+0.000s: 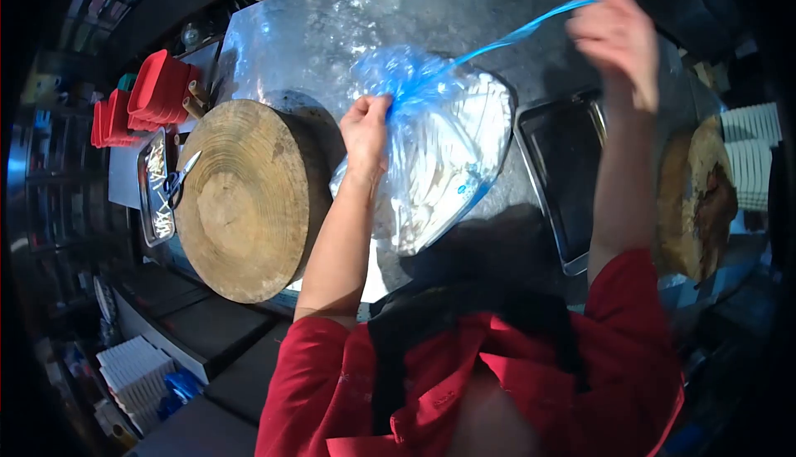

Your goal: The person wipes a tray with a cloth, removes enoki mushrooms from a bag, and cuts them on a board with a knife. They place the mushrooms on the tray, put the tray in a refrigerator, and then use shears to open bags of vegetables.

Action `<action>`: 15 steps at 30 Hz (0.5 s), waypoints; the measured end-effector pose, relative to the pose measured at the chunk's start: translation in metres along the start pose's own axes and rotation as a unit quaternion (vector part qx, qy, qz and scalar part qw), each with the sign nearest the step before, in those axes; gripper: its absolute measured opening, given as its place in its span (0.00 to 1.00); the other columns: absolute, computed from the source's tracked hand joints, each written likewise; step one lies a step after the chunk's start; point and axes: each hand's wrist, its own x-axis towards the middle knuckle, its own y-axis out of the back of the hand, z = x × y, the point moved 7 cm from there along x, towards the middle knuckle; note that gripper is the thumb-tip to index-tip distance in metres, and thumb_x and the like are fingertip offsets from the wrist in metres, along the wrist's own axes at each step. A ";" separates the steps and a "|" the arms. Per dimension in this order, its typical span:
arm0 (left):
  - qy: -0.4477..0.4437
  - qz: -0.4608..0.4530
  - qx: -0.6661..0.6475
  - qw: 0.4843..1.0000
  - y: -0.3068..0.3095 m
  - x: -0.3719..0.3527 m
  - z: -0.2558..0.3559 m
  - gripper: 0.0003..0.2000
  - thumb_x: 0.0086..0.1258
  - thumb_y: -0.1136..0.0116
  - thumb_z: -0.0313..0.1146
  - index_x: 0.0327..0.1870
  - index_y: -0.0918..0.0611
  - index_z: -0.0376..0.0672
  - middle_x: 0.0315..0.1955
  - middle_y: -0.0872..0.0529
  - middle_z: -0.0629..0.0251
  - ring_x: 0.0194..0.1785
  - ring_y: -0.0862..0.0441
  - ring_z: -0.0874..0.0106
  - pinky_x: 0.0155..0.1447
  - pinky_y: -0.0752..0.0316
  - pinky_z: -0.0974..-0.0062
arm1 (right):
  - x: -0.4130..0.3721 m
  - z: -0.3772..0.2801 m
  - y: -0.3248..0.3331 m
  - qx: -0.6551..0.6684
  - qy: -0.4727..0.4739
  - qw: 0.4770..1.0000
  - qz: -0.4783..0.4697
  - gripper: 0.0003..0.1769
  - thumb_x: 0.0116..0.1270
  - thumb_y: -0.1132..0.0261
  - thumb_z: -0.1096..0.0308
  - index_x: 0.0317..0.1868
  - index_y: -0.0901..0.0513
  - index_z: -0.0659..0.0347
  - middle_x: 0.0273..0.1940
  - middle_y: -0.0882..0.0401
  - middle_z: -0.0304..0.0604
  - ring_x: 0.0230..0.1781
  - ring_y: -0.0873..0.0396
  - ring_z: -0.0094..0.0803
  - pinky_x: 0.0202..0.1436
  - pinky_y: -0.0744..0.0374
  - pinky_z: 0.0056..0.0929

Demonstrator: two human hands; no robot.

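A clear plastic bag (pixel 448 183) with a bunched blue top lies on the metal table, with pale, strip-like contents showing through it. My left hand (pixel 367 129) is closed around the gathered blue part of the bag. Up at the right, my right hand (pixel 615 38), somewhat blurred, grips the end of a blue plastic strip (pixel 522 34). That strip runs taut and slanting from the bag's bunched neck to my right fingers.
To the left stands a thick round wooden chopping block (pixel 236 200), with scissors (pixel 181 179) by its edge. Red containers (pixel 159 90) stack behind it. A dark metal tray (pixel 564 175) and another wooden block (pixel 696 200) lie right. The metal table (pixel 315 34) extends behind.
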 end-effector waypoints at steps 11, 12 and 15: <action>-0.213 -0.177 -0.077 0.958 -0.012 -0.013 0.064 0.04 0.65 0.44 0.25 0.36 0.26 0.42 0.30 0.24 0.75 0.35 0.29 0.85 0.42 0.34 0.86 | 0.057 -0.013 0.005 -0.678 0.079 0.690 0.241 0.13 0.66 0.45 0.61 0.37 0.19 0.62 0.24 0.24 0.36 0.22 0.25 0.21 0.22 0.26 0.20; -0.208 -0.183 -0.059 0.959 -0.009 -0.013 0.064 0.04 0.65 0.44 0.24 0.36 0.26 0.42 0.30 0.23 0.74 0.35 0.29 0.85 0.43 0.34 0.87 | 0.070 0.006 0.034 -0.678 0.075 0.697 0.222 0.14 0.66 0.45 0.60 0.36 0.19 0.62 0.22 0.25 0.35 0.21 0.26 0.21 0.22 0.27 0.19; -0.134 -0.199 -0.142 0.960 0.002 -0.030 0.064 0.09 0.59 0.40 0.20 0.36 0.26 0.43 0.30 0.22 0.73 0.33 0.27 0.84 0.41 0.32 0.86 | 0.094 0.069 0.080 -0.654 0.020 0.725 0.216 0.12 0.64 0.41 0.61 0.35 0.19 0.62 0.21 0.25 0.36 0.20 0.27 0.22 0.22 0.28 0.21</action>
